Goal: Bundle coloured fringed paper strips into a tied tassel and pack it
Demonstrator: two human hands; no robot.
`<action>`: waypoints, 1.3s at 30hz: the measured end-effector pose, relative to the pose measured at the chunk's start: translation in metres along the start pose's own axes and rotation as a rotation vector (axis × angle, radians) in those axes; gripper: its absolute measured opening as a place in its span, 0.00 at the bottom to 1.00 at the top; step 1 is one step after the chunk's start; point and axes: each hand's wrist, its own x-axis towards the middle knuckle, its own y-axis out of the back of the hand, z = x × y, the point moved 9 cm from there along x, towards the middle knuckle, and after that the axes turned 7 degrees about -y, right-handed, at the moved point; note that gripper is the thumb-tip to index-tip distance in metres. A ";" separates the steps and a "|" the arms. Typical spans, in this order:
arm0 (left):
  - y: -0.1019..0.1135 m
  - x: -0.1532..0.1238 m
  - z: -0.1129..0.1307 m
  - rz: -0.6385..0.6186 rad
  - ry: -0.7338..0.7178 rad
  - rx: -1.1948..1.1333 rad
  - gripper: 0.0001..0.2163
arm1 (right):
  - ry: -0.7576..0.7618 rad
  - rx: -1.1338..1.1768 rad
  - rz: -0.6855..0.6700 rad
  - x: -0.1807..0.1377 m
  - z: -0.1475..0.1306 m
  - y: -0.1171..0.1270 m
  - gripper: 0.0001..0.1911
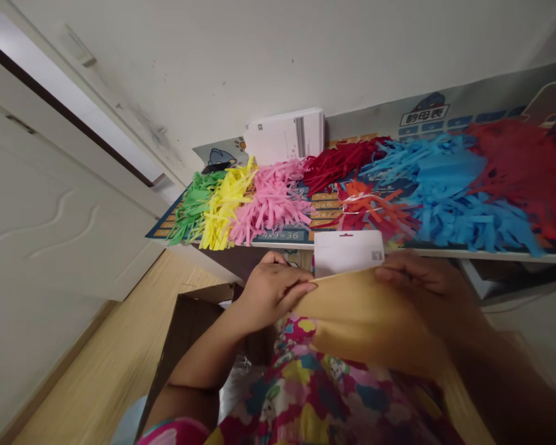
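Both hands pinch the upper edge of a tan kraft-paper piece (352,315), which hangs in front of my lap; whether it is a single sheet or an envelope I cannot tell. My left hand (273,290) has its thumb and fingers closed on the left corner. Toward the right end, my right hand (421,284) grips the same edge, slightly blurred, with part of the paper behind it. Just beyond the paper's top edge stands a white card (348,253) with a hanging slot; its lower part is hidden.
A shelf with a printed mat (282,236) bears shredded paper bundles: green (197,201), yellow (225,207), pink (273,201), dark red (343,162), orange-red (368,213), blue (463,191) and red (532,173). A white card stack (285,137) leans on the wall. A cardboard box (185,327) stands lower left.
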 end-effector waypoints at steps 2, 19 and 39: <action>0.004 -0.003 -0.002 0.009 -0.006 0.007 0.06 | -0.024 -0.008 0.031 -0.002 0.006 0.006 0.19; -0.002 0.003 0.013 -0.014 -0.074 0.022 0.10 | 0.294 -0.269 0.044 -0.023 -0.011 0.004 0.07; -0.022 -0.002 0.026 0.054 -0.377 0.191 0.09 | 0.217 -0.265 -0.005 -0.024 -0.011 -0.015 0.16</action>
